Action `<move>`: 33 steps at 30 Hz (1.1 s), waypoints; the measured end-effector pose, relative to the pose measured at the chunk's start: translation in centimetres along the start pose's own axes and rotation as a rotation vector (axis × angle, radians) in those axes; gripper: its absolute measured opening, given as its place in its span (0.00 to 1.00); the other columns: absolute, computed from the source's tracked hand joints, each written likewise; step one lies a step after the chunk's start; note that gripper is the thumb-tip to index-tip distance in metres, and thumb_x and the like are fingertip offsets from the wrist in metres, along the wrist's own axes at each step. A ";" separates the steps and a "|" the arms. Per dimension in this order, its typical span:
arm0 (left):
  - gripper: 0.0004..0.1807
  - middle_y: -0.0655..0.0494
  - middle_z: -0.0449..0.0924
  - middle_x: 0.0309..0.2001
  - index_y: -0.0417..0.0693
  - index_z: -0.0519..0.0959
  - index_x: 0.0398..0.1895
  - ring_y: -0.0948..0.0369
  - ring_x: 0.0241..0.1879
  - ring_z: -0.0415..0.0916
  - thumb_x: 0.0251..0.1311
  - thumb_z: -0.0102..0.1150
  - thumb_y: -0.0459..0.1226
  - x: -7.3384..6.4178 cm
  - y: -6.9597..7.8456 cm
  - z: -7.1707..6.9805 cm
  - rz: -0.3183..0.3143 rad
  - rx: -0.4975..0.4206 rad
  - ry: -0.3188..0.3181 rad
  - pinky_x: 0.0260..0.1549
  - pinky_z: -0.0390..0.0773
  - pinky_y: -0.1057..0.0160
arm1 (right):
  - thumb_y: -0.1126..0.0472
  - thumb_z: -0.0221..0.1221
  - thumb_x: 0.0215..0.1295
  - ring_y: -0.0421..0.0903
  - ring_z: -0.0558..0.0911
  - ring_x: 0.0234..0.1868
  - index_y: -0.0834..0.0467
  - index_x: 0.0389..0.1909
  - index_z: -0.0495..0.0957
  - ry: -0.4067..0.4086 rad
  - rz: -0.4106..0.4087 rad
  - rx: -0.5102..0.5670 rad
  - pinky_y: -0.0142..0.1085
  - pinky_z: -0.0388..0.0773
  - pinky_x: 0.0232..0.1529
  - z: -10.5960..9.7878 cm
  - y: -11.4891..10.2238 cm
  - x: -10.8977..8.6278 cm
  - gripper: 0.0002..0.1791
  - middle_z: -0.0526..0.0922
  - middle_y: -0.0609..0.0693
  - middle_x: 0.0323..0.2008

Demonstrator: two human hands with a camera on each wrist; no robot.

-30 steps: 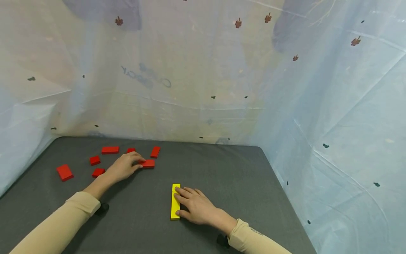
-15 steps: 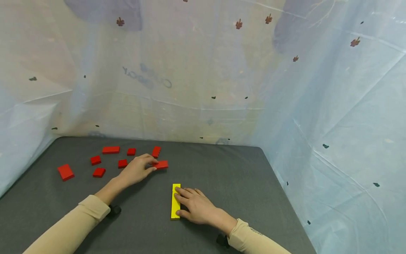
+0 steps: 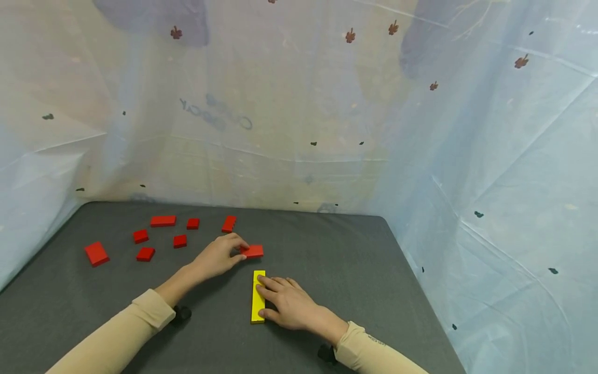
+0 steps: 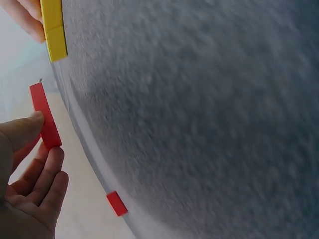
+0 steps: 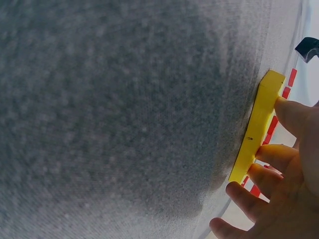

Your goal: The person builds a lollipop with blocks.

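My left hand (image 3: 219, 258) pinches a flat red rectangular block (image 3: 255, 252) by its left end, thumb on one side and fingers on the other. In the left wrist view that block (image 4: 45, 102) is held above the tabletop. Nearer to me lies a long yellow bar (image 3: 256, 301), upright in the head view, with a seam across it towards its far end. The fingers and thumb of my right hand (image 3: 299, 307) rest spread along the bar's right side. From the right wrist, the thumb and fingertips touch the long edge of the yellow bar (image 5: 256, 130).
Several loose red blocks lie at the back left of the dark grey table (image 3: 355, 270), among them a large one (image 3: 96, 254), a long one (image 3: 163, 221) and a notched one (image 3: 229, 224). A pale printed sheet (image 3: 280, 104) hangs behind and to the right.
My left hand has carried the red block rightwards and nearer to me, towards the far end of the yellow bar. The right hand and the bar have stayed in place.
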State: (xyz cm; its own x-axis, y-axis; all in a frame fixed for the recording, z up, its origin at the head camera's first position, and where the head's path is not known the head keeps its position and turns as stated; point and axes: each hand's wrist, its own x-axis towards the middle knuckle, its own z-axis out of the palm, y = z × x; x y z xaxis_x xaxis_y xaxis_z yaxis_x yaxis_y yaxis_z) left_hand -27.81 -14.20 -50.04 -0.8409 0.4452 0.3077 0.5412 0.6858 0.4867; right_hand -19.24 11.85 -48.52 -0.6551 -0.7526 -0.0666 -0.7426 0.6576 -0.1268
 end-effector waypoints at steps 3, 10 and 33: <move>0.13 0.55 0.83 0.46 0.47 0.87 0.49 0.57 0.44 0.82 0.61 0.74 0.35 0.0 0.4 0.3 0.008 -0.002 -0.023 0.45 0.85 0.53 | 0.41 0.55 0.78 0.48 0.67 0.76 0.50 0.79 0.66 0.002 -0.005 -0.001 0.50 0.68 0.71 0.1 0.0 0.0 0.34 0.61 0.46 0.80; 0.12 0.55 0.83 0.48 0.48 0.87 0.49 0.56 0.46 0.82 0.63 0.74 0.37 0.0 1.0 0.7 0.011 -0.006 -0.075 0.45 0.84 0.52 | 0.40 0.54 0.79 0.49 0.67 0.76 0.50 0.79 0.66 0.011 -0.011 -0.011 0.50 0.69 0.71 0.2 0.1 0.1 0.34 0.61 0.46 0.80; 0.11 0.57 0.83 0.48 0.50 0.87 0.48 0.57 0.46 0.81 0.63 0.73 0.37 0.0 1.3 1.7 0.022 0.020 -0.152 0.47 0.83 0.53 | 0.40 0.54 0.79 0.48 0.67 0.76 0.50 0.79 0.66 0.008 -0.013 -0.020 0.50 0.69 0.71 0.2 0.2 0.1 0.34 0.61 0.46 0.80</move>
State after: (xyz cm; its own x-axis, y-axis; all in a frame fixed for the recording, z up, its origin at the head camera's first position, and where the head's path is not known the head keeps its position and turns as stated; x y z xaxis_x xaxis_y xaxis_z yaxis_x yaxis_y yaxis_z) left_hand -27.14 -12.32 -50.80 -0.8191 0.5412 0.1901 0.5607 0.6857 0.4642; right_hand -19.40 11.89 -48.76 -0.6467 -0.7606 -0.0567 -0.7534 0.6487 -0.1082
